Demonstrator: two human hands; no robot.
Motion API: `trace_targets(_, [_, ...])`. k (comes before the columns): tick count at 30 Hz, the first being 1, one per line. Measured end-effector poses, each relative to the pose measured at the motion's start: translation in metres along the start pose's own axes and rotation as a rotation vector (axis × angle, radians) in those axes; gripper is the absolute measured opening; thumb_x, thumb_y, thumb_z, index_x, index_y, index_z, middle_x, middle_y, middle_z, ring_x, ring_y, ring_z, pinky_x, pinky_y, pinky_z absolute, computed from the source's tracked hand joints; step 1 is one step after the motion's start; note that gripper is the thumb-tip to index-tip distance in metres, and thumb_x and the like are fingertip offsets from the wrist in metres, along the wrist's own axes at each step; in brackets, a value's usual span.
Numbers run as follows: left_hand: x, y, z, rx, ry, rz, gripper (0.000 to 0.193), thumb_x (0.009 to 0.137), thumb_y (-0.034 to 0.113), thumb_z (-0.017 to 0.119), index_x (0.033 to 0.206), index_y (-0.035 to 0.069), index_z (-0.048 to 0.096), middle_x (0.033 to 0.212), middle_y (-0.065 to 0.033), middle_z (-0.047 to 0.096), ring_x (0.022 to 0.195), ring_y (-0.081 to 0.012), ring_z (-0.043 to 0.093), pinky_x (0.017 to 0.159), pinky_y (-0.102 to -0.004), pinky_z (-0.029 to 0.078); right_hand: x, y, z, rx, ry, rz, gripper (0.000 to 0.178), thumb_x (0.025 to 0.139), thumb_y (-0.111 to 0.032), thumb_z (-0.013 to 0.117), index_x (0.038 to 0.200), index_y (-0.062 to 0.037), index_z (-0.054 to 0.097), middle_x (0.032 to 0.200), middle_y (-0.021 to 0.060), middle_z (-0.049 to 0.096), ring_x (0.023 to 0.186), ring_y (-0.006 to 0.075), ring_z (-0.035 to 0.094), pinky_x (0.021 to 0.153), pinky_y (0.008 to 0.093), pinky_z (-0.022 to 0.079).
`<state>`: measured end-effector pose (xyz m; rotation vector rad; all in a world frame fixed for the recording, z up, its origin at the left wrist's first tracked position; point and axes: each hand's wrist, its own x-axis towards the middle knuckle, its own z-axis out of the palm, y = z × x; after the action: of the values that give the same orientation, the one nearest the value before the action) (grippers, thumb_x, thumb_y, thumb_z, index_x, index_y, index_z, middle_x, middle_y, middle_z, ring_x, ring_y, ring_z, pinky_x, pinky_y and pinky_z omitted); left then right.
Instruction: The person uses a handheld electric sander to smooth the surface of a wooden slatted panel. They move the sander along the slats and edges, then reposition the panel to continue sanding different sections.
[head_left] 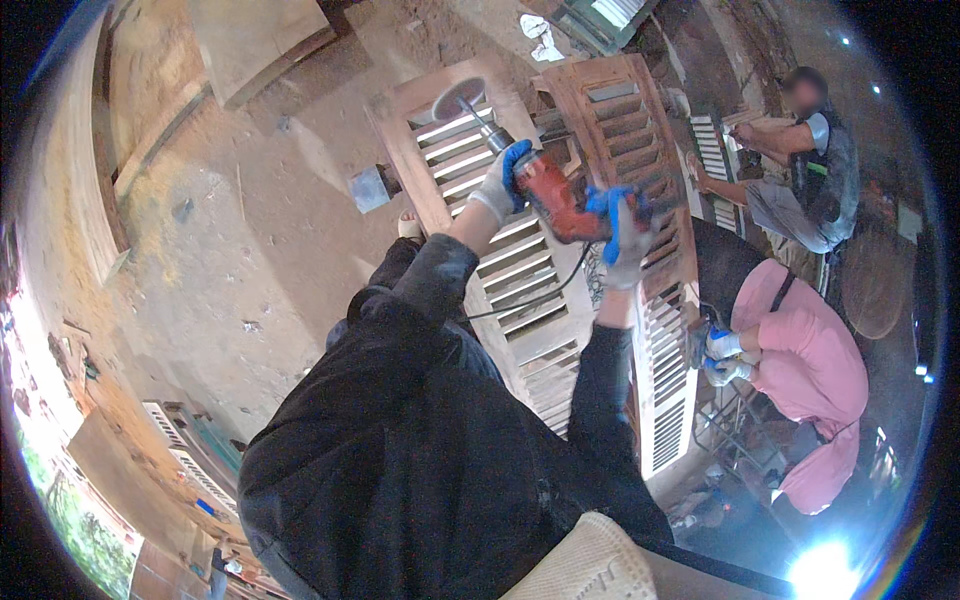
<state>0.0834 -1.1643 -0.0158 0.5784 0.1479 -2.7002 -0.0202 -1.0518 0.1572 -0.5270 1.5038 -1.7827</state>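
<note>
Drill held over shutter

Drill (555,200) runs lower right to upper left, disc (457,98) on the wooden shutter (520,290). Left hand (505,180) wraps the front, right hand (628,232) clenches the rear handle. Dusty workshop floor (250,240); two people sit right.

Drill over shutter, hands at either end.
The drill (555,200) is hovering above the shutter (500,250), left hand (503,180) gripping in front, right hand (625,235) behind; two people are sitting right.
</note>
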Motion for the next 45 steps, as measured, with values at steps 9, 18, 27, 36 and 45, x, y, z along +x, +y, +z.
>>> trace_targets(9, [-0.047, -0.004, -0.004, 0.35, 0.531, 0.161, 0.027, 0.078, 0.027, 0.063, 0.093, 0.007, 0.053, 0.075, -0.006, 0.061, 0.064, -0.0172, 0.06, 0.059, -0.0332, 0.051, -0.064, 0.077, -0.013, 0.218, 0.314, 0.052, 0.017, 0.082, -0.013, 0.054, 0.067, -0.0044, 0.053, 0.065, 0.0062, 0.054, 0.063, 0.0198, 0.055, 0.082, 0.0439, 0.046])
trace_targets(18, [-0.085, 0.007, -0.049, 0.462, 0.699, 0.098, 0.023, 0.078, 0.032, 0.062, 0.089, 0.011, 0.062, 0.072, -0.0013, 0.06, 0.059, -0.015, 0.055, 0.052, -0.0319, 0.046, -0.084, 0.124, -0.009, 0.102, 0.51, 0.123, 0.016, 0.082, -0.013, 0.057, 0.071, -0.0019, 0.053, 0.063, 0.0076, 0.055, 0.055, 0.0177, 0.053, 0.07, 0.0427, 0.052])
trace_targets(27, [-0.095, -0.013, 0.011, 0.479, 0.651, 0.113, 0.023, 0.075, 0.031, 0.067, 0.085, 0.011, 0.059, 0.074, -0.0017, 0.059, 0.057, -0.0141, 0.055, 0.053, -0.0298, 0.046, -0.118, 0.073, -0.01, 0.214, 0.25, -0.119, 0.014, 0.08, -0.013, 0.057, 0.073, -0.0004, 0.055, 0.066, 0.0101, 0.058, 0.06, 0.0223, 0.057, 0.073, 0.0448, 0.049])
trace_targets(36, [-0.092, -0.032, -0.047, 0.553, 0.671, 0.069, 0.022, 0.077, 0.032, 0.064, 0.088, 0.013, 0.062, 0.078, -0.0019, 0.062, 0.066, -0.015, 0.058, 0.06, -0.0297, 0.047, -0.132, 0.117, -0.032, 0.165, 0.169, -0.102, 0.017, 0.082, -0.016, 0.057, 0.073, -0.0017, 0.054, 0.066, 0.008, 0.056, 0.061, 0.0192, 0.055, 0.079, 0.0484, 0.048])
trace_targets(45, [-0.106, -0.024, -0.059, 0.561, 0.659, 0.027, 0.028, 0.075, 0.037, 0.065, 0.087, 0.012, 0.062, 0.076, -0.0028, 0.062, 0.063, -0.0166, 0.058, 0.055, -0.0306, 0.046, -0.147, 0.131, -0.015, 0.103, 0.34, -0.017, 0.008, 0.079, -0.007, 0.058, 0.075, -0.001, 0.054, 0.067, 0.0089, 0.058, 0.06, 0.019, 0.057, 0.078, 0.0443, 0.049])
